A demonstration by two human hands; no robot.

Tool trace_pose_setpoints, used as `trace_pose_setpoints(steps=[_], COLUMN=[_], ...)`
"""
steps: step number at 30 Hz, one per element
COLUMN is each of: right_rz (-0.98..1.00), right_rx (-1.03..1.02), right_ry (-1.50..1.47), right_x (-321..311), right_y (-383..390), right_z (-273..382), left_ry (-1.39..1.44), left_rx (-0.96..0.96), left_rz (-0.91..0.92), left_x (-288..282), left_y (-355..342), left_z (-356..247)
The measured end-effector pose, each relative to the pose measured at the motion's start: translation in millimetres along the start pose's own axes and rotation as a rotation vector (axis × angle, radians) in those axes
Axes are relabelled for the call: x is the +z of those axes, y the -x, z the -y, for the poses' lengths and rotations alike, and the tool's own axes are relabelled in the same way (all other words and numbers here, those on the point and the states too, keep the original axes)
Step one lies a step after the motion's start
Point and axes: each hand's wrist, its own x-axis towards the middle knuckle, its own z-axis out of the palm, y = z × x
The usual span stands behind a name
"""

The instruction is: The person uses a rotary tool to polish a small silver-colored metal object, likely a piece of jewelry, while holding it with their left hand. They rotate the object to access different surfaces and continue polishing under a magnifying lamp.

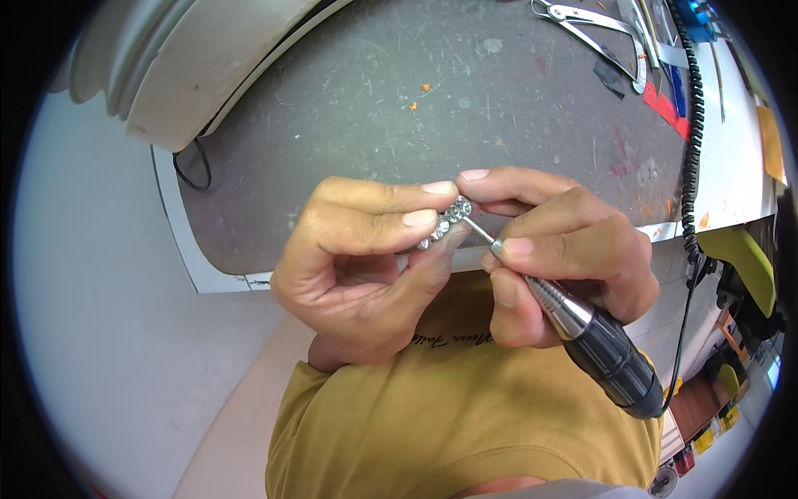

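Observation:
Pinched in the fingertips of my left hand (366, 249) is a small silvery jewelry piece (451, 218) with a row of round, stone-like clusters. Its lower part is partly hidden by my thumb and fingers. My right hand (573, 241) grips a rotary handpiece (598, 349) like a pen, near its metal nose. The thin metal bit of the handpiece touches or nearly touches the upper end of the piece. My right index fingertip reaches close to my left fingertips. Both hands are held in front of the table's near edge.
A scratched grey mat (332, 108) covers the table, with orange crumbs (413, 106) on it. Metal calipers (594, 17) and a red strip (665, 110) lie far right beside a coiled black cord (697, 125). A large pale curved object (191, 66) stands far left.

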Motion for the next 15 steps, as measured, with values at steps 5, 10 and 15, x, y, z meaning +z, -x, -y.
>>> trace_pose_setpoints(steps=[5, 10, 15], right_rz=[0.004, 0.022, 0.014], right_rx=[-0.019, -0.016, -0.006], right_ry=[0.039, 0.022, 0.012], right_x=[5, -6, -6], right_y=[-3, -1, 0], right_z=[-1, 3, 3], left_ry=[-0.026, -0.005, 0.089], left_rx=[-0.002, -0.016, -0.023], left_rz=[0.047, 0.026, -0.054], left_x=[-7, 5, 10], left_y=[-2, 3, 4], left_z=[0, -4, -2])
